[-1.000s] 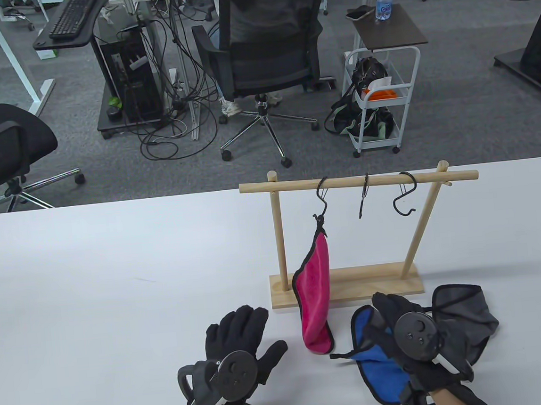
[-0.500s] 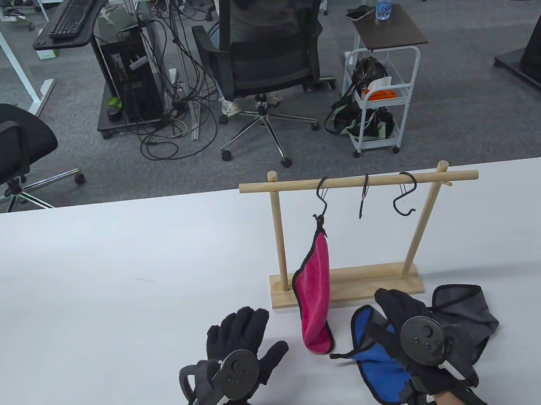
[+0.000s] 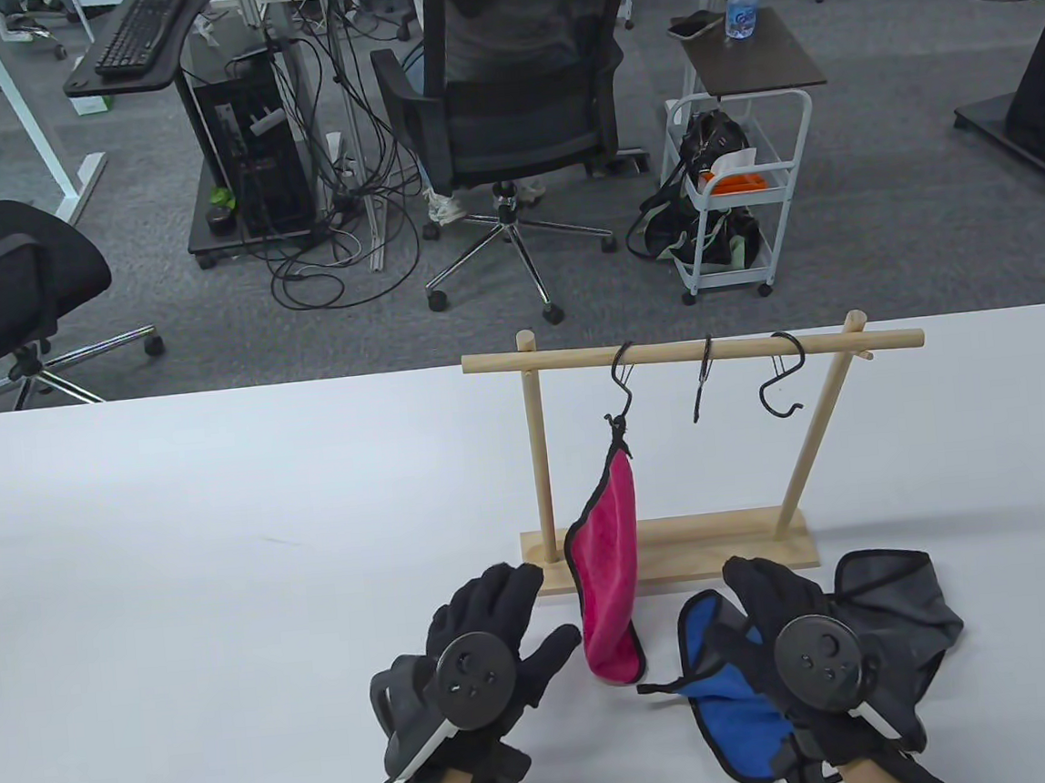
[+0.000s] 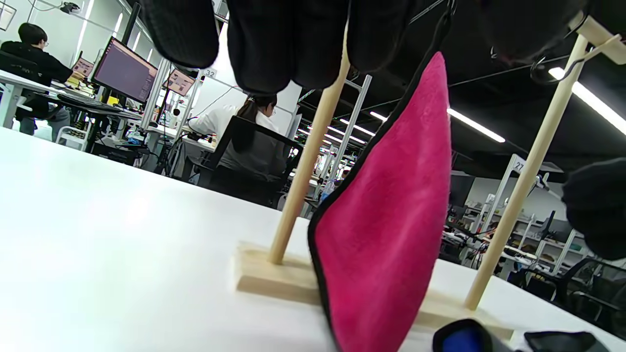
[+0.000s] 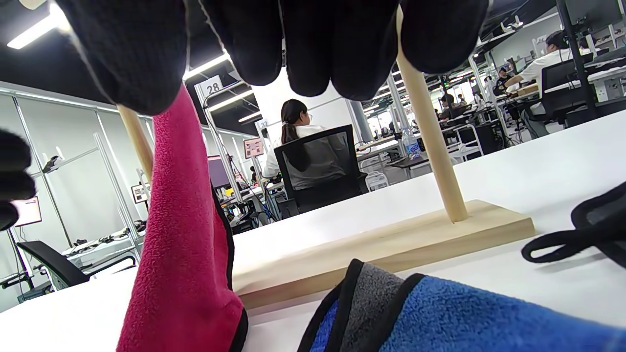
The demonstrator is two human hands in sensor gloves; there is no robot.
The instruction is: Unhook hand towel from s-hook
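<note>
pink towel (image 3: pixel 609 567) hangs vertical just right of the open left hand (image 3: pixel 486 655) fingers; right hand (image 3: pixel 795 633) lies flat, farther off

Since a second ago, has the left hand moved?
Yes. The left hand moved forward and right, closer to the wooden rack base and pink towel.

pink towel (image 3: pixel 609 567) fuzzy fleece cloth; rack (image 3: pixel 673 550) pale bare wood, matt; hooks (image 3: pixel 780 387) dark metal; worktop (image 3: pixel 225 545) smooth white.

open table (image 3: pixel 225 545) left of rack | rack base (image 3: pixel 729 556) and posts block the middle | blue towel (image 3: pixel 742 710), grey towel (image 3: pixel 907 605) clutter front-right
</note>
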